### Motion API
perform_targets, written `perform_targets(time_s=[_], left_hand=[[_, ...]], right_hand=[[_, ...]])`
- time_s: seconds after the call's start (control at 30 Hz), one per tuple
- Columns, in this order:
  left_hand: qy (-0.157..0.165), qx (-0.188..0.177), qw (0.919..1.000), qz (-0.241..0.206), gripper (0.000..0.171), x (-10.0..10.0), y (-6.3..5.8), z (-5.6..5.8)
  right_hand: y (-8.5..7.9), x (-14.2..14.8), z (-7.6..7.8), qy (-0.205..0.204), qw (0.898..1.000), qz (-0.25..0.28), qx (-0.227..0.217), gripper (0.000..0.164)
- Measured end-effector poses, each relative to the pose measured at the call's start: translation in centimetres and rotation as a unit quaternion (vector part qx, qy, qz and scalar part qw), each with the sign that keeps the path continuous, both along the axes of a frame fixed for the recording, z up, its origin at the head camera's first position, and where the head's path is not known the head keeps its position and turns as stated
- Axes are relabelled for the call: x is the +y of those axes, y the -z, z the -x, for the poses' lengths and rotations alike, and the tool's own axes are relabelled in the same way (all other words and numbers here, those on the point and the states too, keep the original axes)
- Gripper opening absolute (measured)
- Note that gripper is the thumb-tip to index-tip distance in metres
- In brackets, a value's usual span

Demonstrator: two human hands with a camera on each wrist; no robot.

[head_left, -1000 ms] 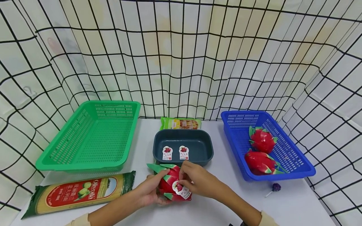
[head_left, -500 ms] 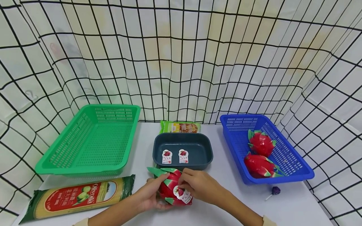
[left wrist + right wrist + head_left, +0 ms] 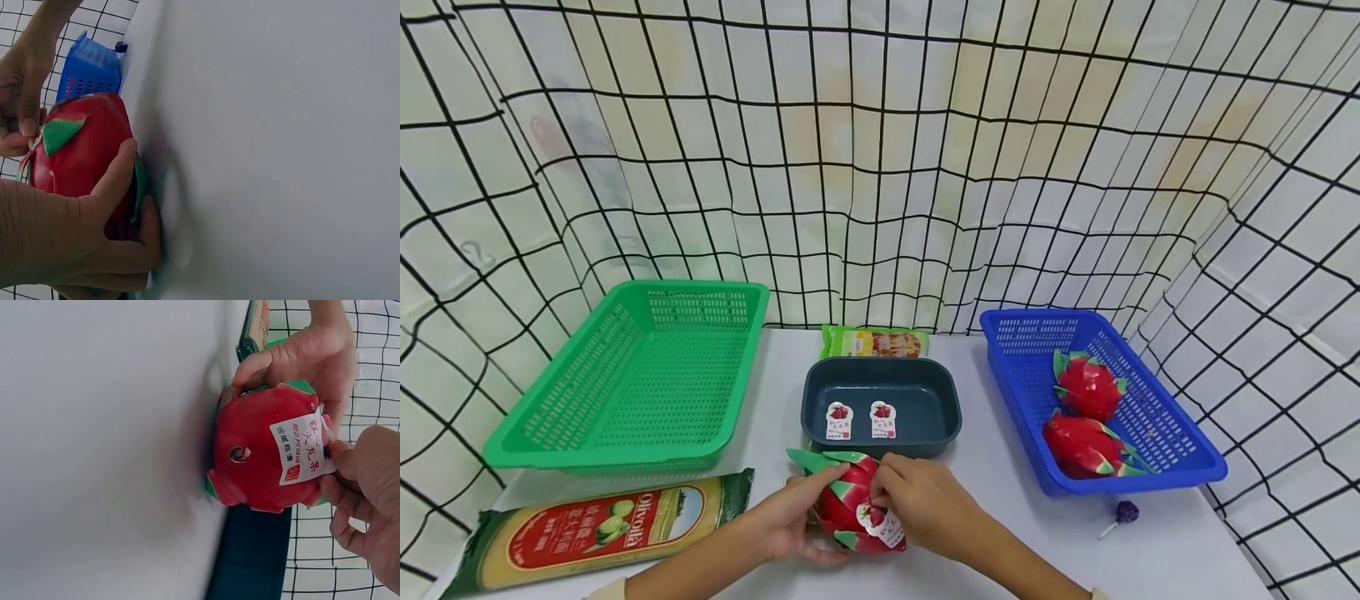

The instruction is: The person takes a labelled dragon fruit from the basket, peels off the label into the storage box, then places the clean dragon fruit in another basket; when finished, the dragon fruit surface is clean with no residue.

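Observation:
A red dragon fruit (image 3: 837,508) with green-tipped scales lies at the table's front middle. My left hand (image 3: 790,521) grips it from the left, thumb on top and fingers curled round its side. A white label sticker (image 3: 299,450) with a fruit picture and red lettering lies against the fruit's end. With thumb and forefinger, my right hand (image 3: 925,504) pinches the sticker's edge against the skin. Just beyond stands a dark teal tray (image 3: 925,417), with two similar stickers (image 3: 839,421) on its near inner side. The fruit's underside is hidden.
At the left stands a green basket (image 3: 655,375), with an Olivoila pasta pack (image 3: 610,525) before it. A blue basket (image 3: 1022,354) on the right holds two dragon fruits (image 3: 1086,446). Near it lies a purple lollipop (image 3: 1126,512). Behind the tray is a green snack packet (image 3: 876,342).
My right fingers have shifted slightly along the sticker's upper edge. The left hand keeps its grip on the dragon fruit. The head view has tilted slightly.

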State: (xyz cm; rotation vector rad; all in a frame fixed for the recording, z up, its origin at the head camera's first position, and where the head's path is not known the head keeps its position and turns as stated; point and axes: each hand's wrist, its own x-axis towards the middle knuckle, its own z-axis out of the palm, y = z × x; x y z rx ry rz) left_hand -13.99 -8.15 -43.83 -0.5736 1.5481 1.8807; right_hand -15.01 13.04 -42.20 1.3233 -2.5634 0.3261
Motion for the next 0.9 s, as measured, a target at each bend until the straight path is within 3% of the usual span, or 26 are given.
perform_targets(time_s=[0.23, 0.47, 0.77, 0.9], left_hand=[[0.032, 0.002, 0.9995, 0.008, 0.080, -0.65, 0.16, 0.69], [0.048, 0.002, 0.9986, 0.020, 0.079, -0.86, 0.18, 0.92], [0.057, 0.020, 0.9973, 0.041, 0.069, -0.56, 0.03, 0.77], [0.063, 0.023, 0.9965, 0.050, 0.068, -0.77, 0.18, 0.82]], right_hand=[[-0.63, 0.32, 0.07, 0.024, 0.996, 0.025, -0.086, 0.015], [-0.94, 0.23, 0.00, 0.044, 0.991, 0.036, -0.118, 0.018], [-0.87, -0.08, -0.08, 0.032, 0.983, 0.031, -0.179, 0.015], [-0.88, 0.37, -0.08, -0.006, 0.973, 0.050, -0.224, 0.015]])
